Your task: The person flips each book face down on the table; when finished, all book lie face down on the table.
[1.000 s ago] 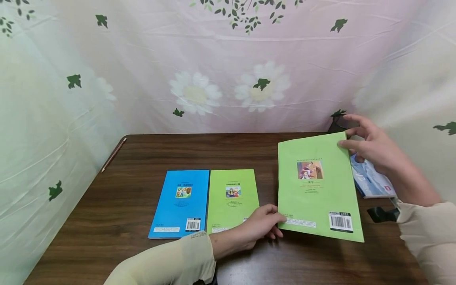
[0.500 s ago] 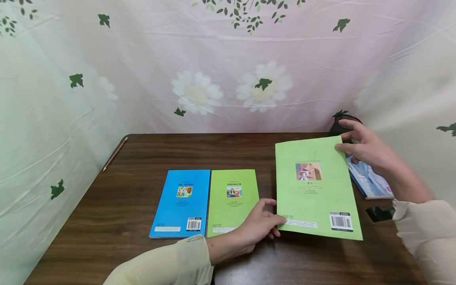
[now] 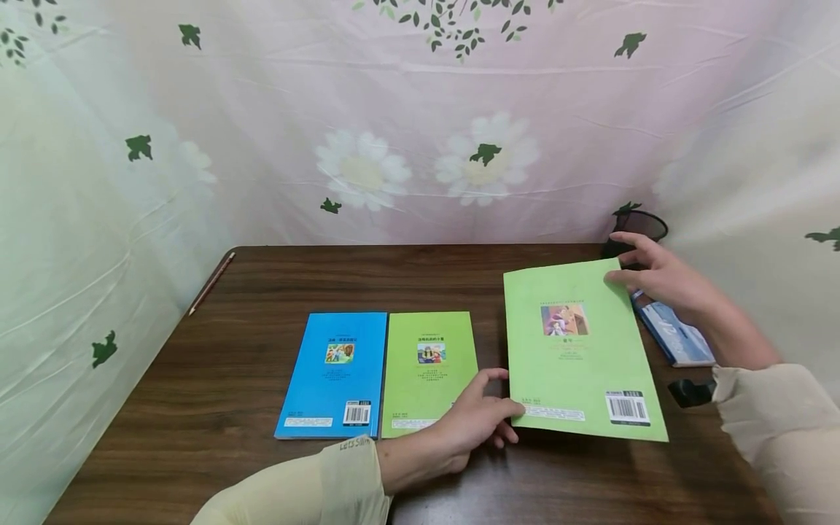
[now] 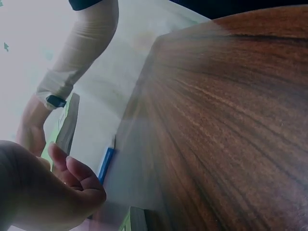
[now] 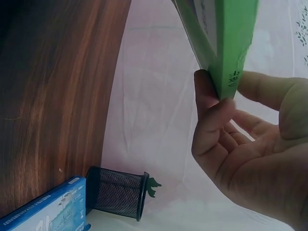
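A light green book (image 3: 584, 364), its back cover with picture and barcode toward me, is held tilted above the table's right part. My right hand (image 3: 659, 281) pinches its upper right corner; in the right wrist view, thumb and fingers of the right hand (image 5: 250, 144) grip the green book (image 5: 236, 43) at its spine. At its lower left edge, my left hand (image 3: 475, 419) pinches it, thumb on the cover. Beside that hand lies a second green book (image 3: 429, 390), next to a blue book (image 3: 331, 394). The left wrist view hides the left fingertips' contact.
Behind the right hand lies a blue-and-white book or box (image 3: 679, 339). A black mesh pen holder (image 3: 646, 224) stands at the back right corner. Along the table's left edge rests a pencil (image 3: 212, 284). Patterned cloth (image 3: 420, 95) hangs around the back and sides.
My right hand has moved left and down, bringing the green book's upper edge lower. More of the pen holder shows. The left hand keeps its hold almost in place.
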Available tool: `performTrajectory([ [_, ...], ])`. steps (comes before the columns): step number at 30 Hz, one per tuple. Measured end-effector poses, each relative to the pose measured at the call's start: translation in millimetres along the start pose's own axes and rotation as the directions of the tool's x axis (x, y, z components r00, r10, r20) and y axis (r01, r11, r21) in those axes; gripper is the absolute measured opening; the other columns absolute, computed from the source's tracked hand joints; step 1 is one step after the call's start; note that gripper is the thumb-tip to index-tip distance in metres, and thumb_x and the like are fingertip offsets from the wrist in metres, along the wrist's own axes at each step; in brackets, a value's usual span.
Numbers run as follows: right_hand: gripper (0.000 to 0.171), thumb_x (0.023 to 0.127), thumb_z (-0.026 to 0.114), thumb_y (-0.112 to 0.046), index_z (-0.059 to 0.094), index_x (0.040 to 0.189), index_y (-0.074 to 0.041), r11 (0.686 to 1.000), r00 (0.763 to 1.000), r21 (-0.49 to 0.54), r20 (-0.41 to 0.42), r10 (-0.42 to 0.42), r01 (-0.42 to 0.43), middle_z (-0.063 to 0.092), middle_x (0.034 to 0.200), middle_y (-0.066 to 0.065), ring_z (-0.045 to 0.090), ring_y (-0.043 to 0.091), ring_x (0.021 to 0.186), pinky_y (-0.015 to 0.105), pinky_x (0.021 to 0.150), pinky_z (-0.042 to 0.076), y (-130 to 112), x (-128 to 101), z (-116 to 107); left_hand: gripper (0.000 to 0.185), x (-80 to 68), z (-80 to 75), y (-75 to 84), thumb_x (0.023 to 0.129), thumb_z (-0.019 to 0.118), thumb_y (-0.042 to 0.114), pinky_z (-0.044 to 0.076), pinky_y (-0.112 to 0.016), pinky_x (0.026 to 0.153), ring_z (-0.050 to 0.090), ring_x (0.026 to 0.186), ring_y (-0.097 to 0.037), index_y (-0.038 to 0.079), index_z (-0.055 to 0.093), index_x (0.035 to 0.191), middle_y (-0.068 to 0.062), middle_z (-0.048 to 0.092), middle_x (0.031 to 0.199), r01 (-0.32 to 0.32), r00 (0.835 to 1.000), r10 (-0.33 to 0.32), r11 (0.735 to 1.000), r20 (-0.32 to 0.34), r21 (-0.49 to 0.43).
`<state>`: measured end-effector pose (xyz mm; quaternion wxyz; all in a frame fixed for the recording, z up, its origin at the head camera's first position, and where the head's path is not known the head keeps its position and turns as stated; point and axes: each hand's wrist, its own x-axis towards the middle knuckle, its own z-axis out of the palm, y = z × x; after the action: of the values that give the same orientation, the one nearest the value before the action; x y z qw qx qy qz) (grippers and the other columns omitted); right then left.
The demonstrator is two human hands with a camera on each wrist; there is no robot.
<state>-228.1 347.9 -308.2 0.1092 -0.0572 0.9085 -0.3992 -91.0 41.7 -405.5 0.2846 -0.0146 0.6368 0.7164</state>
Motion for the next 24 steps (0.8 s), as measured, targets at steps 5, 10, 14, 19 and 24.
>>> performTrajectory([
  [5,0.08,0.103,0.055,-0.034,0.004,0.162,-0.015,1.0,0.999,-0.017,0.036,0.022,-0.022,0.027,0.15,0.033,0.056,0.017,0.089,0.036,0.067,0.054,-0.2,1.1,1.8,0.057,-1.3,-0.9,-1.4,0.088,0.068,0.015,0.046,-0.023,0.057,0.058,0.057,-0.011,0.021,0.044,0.139,0.0,0.063,0.077,0.005,1.0,-0.006,1.0,-0.009,-0.019],
  [10,0.078,0.104,0.054,-0.035,0.006,0.162,-0.015,0.999,0.997,-0.027,0.071,0.033,-0.031,0.028,0.149,0.031,0.053,0.018,0.085,0.037,0.066,0.052,-0.2,2.5,4.3,0.056,-2.2,-1.1,-2.4,0.089,0.068,0.015,0.045,-0.023,0.055,0.057,0.056,-0.011,0.022,0.044,0.139,0.0,0.062,0.077,0.01,1.0,-0.011,0.999,-0.023,-0.043],
  [14,0.079,0.104,0.054,-0.035,0.005,0.162,-0.015,0.999,0.994,-0.02,0.099,0.044,-0.042,0.027,0.15,0.031,0.054,0.02,0.077,0.035,0.064,0.05,0.3,5.1,6.7,0.056,-3.4,-0.2,-3.2,0.088,0.067,0.014,0.044,-0.023,0.054,0.056,0.055,-0.01,0.021,0.044,0.138,0.0,0.06,0.076,0.019,0.999,-0.021,0.998,-0.036,-0.055],
  [19,0.082,0.103,0.055,-0.036,0.002,0.162,-0.014,0.998,0.992,0.0,0.109,0.058,-0.058,0.023,0.151,0.031,0.053,0.021,0.071,0.034,0.064,0.047,2.5,8.5,10.9,0.056,-5.2,-0.1,-3.4,0.088,0.066,0.014,0.043,-0.022,0.054,0.057,0.056,-0.01,0.021,0.043,0.139,0.001,0.059,0.077,0.025,0.999,-0.027,0.998,-0.039,-0.062],
  [24,0.083,0.103,0.055,-0.036,0.001,0.162,-0.013,0.998,0.992,0.002,0.108,0.069,-0.07,0.023,0.152,0.031,0.051,0.019,0.07,0.034,0.065,0.047,6.4,12.1,14.0,0.058,-7.2,-0.7,-2.3,0.089,0.065,0.015,0.043,-0.021,0.054,0.058,0.055,-0.009,0.02,0.042,0.142,0.0,0.058,0.077,0.036,0.999,-0.038,0.998,-0.033,-0.059],
])
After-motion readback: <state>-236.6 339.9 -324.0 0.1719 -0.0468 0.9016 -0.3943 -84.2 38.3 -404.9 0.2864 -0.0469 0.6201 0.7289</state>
